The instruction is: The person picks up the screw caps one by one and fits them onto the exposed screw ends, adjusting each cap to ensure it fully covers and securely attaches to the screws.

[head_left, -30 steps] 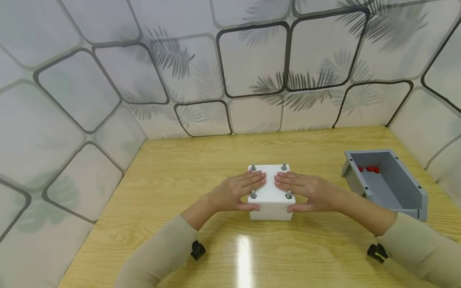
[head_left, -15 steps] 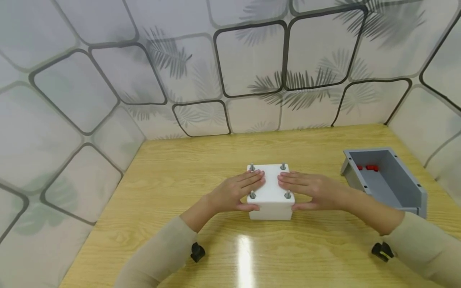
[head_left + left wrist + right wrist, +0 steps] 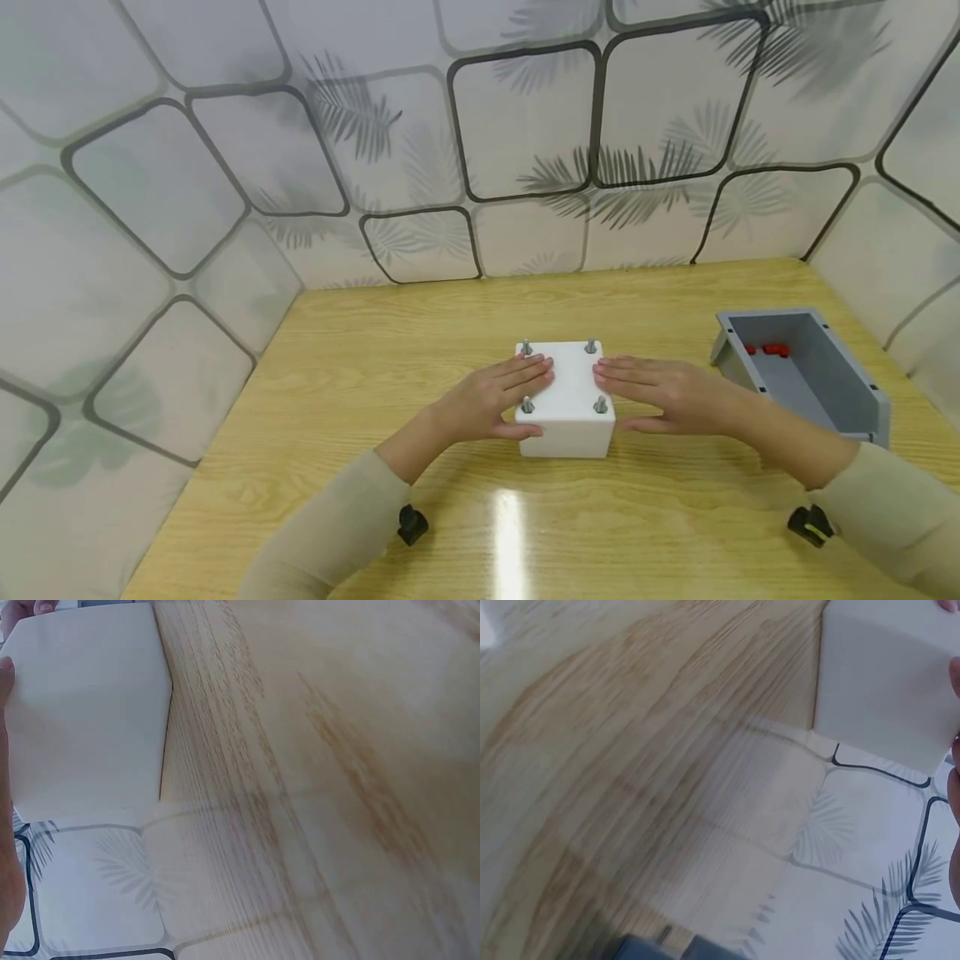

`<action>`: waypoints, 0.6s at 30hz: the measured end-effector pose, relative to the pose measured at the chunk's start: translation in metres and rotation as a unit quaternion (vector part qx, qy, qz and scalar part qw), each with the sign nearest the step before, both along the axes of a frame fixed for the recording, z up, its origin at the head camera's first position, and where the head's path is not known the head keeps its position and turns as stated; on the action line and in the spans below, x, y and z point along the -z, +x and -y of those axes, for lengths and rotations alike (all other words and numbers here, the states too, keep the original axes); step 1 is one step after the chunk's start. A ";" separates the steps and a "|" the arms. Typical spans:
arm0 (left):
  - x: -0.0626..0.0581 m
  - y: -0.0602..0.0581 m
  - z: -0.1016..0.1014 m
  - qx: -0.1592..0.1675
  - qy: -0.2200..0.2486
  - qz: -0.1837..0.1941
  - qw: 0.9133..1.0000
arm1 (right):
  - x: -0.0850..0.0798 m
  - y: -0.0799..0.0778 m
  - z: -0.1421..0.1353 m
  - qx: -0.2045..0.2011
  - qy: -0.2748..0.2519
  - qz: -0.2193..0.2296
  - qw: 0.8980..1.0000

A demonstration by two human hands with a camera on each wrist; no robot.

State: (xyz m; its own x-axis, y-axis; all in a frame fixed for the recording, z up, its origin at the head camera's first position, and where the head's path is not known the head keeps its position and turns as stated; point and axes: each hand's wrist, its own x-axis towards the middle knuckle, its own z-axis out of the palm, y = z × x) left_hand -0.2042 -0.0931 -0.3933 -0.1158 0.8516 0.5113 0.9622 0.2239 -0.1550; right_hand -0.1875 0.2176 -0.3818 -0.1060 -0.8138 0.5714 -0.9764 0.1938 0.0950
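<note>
A white block (image 3: 566, 437) stands on the wooden table, with metal bolts (image 3: 601, 405) sticking up near the corners of its top. My left hand (image 3: 495, 400) lies with straight fingers on the left part of the top, its thumb along the front face. On the opposite side my right hand (image 3: 663, 396) touches the top's right edge with straight fingertips; its thumb is apart from the block. In the left wrist view the block (image 3: 90, 712) shows plain side faces, and the right wrist view shows its other side (image 3: 885, 682).
A grey open bin (image 3: 810, 375) stands at the right, behind my right forearm, with several small red pieces (image 3: 776, 350) inside. Patterned fabric walls (image 3: 525, 125) border the wooden table (image 3: 390, 333) at the back and sides.
My right hand has slid to the right, from lying on the block's top out to its right edge, and its thumb has left the front face. The left hand and block have stayed put.
</note>
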 end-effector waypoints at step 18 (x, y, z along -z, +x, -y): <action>-0.003 0.000 -0.001 0.018 0.008 0.002 1.000 | -0.009 -0.010 -0.028 0.018 -0.008 -0.088 0.996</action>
